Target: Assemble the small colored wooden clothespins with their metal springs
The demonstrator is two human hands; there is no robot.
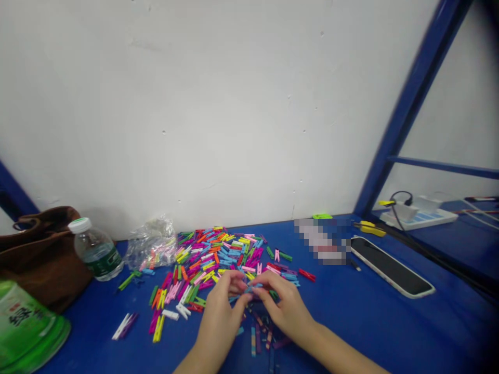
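My left hand [226, 298] and my right hand [281, 301] meet at the front of a pile of small coloured clothespins [218, 254]. Between their pinched fingertips is a small light-blue clothespin [254, 285], partly covered by the fingers. Both hands are closed on it. Under and between my wrists lie several loose clothespin halves [258, 337], blue, purple and reddish. Left of my left hand are a white clothespin [183, 310] and a yellow one [158, 329], flat on the blue table.
A crumpled clear plastic bag [154, 241], a water bottle [97, 252], a brown bag [42, 254] and a green container [27, 327] stand at left. To the right lie a phone [392, 265], a yellow cable piece [372, 228] and a power strip [423, 218]. A white wall [241, 114] rises behind.
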